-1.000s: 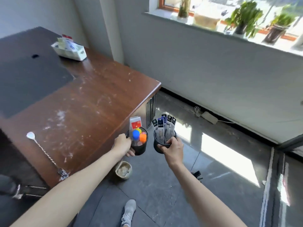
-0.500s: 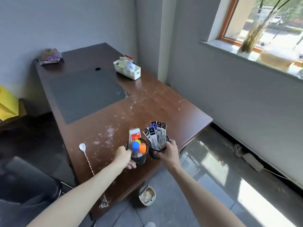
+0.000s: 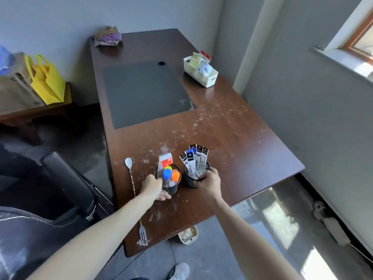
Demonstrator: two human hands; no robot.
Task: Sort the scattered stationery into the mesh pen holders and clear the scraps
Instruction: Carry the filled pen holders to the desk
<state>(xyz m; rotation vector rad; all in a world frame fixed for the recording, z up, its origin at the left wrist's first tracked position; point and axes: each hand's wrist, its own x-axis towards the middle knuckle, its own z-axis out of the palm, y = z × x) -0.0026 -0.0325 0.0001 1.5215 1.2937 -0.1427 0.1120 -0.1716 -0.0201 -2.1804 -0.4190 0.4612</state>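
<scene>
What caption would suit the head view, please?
Left hand grips the bottle holder, right hand the sachet holder, at the desk.

Bright daylight. Src: window [image 3: 361, 41] right of desk [image 3: 242, 138], pane blown out. Hard sun patches w/ glare on floor [image 3: 282, 225] right of desk's near end. Left of desk dim; chair [image 3: 60, 178] nearly black. Your left hand [image 3: 153, 187], right hand [image 3: 210, 181] and each gripped mesh pen holder [image 3: 173, 188] at desk's near end: no motion blur, detail soft. Wide-angle: desk edges bow, forearms stretch.
</scene>
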